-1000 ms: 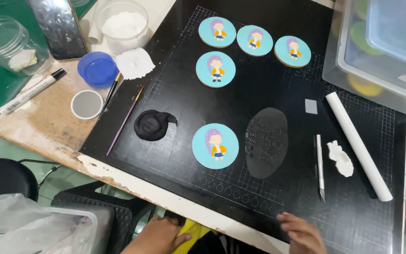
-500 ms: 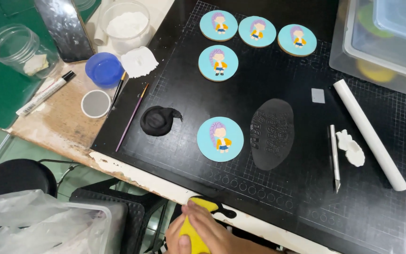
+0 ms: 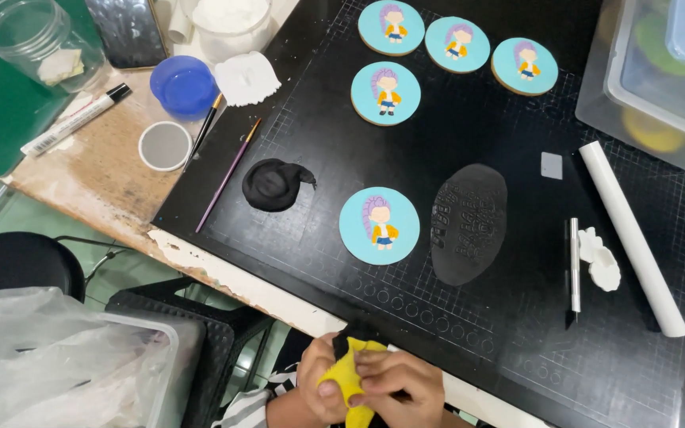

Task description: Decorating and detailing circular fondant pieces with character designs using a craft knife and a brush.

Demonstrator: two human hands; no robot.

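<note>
Below the black mat (image 3: 517, 349), both hands (image 3: 370, 384) pinch one yellow clay lump (image 3: 348, 379).

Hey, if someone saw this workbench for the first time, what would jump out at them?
Five round blue cookies with a purple-haired cartoon figure stand out on the black cutting mat, four grouped at the top and one in the middle. Beside that middle one lies a flat black embossed oval. At the bottom edge, the left hand and right hand press a yellow lump together.
</note>
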